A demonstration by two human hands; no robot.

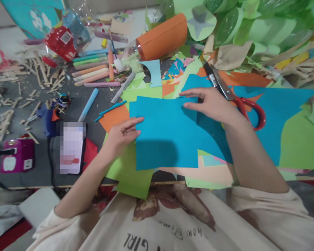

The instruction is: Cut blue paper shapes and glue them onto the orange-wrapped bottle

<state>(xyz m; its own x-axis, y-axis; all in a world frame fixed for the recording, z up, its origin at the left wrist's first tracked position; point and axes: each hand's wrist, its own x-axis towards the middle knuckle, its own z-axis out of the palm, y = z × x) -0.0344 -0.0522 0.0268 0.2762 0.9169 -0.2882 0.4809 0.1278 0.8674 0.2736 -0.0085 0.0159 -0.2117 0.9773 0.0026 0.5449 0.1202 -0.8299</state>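
Left hand point(122, 136) and right hand point(214, 104) apart, fingers unclenched, flanking blue sheet point(165, 127); likely light, easily creased, best held by opposite edges.

Craft workspace; whether home, classroom or studio, cannot tell. Dark worktable point(41, 164) strewn with coloured paper sheets point(162, 122), centre and right. Felt-tip markers point(92, 71) in row, upper left. Broken wooden sticks point(5, 125), far left. Blue corded tool point(49, 122), likely glue gun, left. Red-handled scissors point(262, 116), right. Green-paper-wrapped plastic bottles point(275, 31), upper right.
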